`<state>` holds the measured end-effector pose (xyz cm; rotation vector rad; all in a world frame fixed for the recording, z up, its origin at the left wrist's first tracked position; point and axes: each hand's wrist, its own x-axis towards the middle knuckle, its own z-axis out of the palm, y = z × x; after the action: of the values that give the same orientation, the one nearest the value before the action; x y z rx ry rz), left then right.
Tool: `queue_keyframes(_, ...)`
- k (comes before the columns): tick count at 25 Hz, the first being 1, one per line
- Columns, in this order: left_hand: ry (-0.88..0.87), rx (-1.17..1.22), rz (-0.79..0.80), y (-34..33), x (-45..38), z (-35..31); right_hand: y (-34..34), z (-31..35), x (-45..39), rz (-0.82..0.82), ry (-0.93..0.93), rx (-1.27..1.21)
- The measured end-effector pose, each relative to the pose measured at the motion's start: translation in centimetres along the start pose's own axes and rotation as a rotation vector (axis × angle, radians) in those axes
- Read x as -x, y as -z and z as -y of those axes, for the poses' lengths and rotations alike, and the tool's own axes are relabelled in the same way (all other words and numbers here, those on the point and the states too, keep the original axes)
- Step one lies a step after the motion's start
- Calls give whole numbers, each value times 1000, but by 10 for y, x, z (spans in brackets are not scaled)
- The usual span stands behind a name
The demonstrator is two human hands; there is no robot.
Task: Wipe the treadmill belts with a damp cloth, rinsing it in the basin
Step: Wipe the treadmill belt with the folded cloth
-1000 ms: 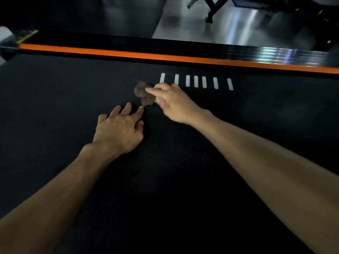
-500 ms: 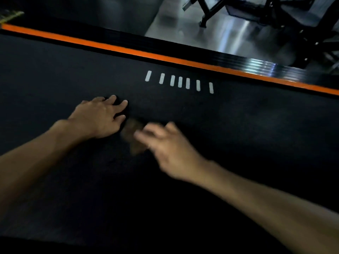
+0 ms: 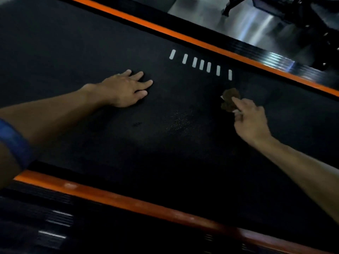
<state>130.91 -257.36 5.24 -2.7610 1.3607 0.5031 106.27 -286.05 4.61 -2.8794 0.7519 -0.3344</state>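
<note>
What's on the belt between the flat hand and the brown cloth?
Nothing: in the head view, only bare black belt lies between the left hand and the cloth, which the right hand holds.

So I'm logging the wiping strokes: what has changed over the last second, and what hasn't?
The right hand swept the brown cloth along the belt, from beside the left hand out past the right end of the white marks, holding it throughout. The left hand stayed flat on the belt.
</note>
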Motion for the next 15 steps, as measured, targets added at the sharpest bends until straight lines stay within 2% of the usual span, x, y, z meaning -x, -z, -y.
queue_keyframes(2, 15, 9, 5, 0, 2, -1, -9, 43, 37, 41, 167, -61)
queue_keyframes(4, 34, 26, 19, 5, 4, -5, -10, 92, 84, 158, 452, -136)
queue_keyframes(7, -24, -15, 64, 18, 14, -11, -6, 114, 105, 259, 907, -22)
queue_keyframes(8, -48, -36, 83, 19, 21, -11, -4, 111, 90, 237, 963, 30)
queue_keyframes(9, -57, -61, 102, 19, 31, -9, -6, 105, 70, 185, 930, 63)
queue_keyframes(10, -50, -93, 115, 17, 44, -8, -10, 99, 47, 136, 821, 83)
queue_keyframes(13, -7, -240, 132, 13, 83, -2, -19, 78, -15, 75, 288, -6)
queue_keyframes(14, 9, -311, 135, 12, 95, 0, -22, 84, -23, 66, 152, -31)
queue_keyframes(15, 24, -363, 135, 13, 105, 3, -25, 100, -20, 51, 119, -26)
